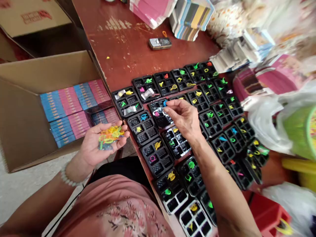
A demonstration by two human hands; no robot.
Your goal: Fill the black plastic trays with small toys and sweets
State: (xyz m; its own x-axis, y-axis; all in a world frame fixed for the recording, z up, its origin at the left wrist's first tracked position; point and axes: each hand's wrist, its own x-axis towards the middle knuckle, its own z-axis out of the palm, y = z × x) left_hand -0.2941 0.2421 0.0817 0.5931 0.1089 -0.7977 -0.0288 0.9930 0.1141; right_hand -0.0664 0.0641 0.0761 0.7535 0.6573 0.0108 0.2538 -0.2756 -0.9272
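My left hand is cupped palm up beside the table edge, holding a heap of small plastic toys in yellow, orange, green and see-through blue. Over a black compartment tray, the thumb and fingers of my right hand pinch a small see-through plastic piece. A pink toy lies in that tray, with a blue toy near my fingertips. Rows of similar trays surround it, most with one or two bright toys in their compartments. White wrapped packets lie in two trays at the near left.
Left of the table stands an open cardboard box with stacked blue and pink packs. A keypad phone lies on the red table. Card stacks, plastic bags and a green basket line the far and right sides.
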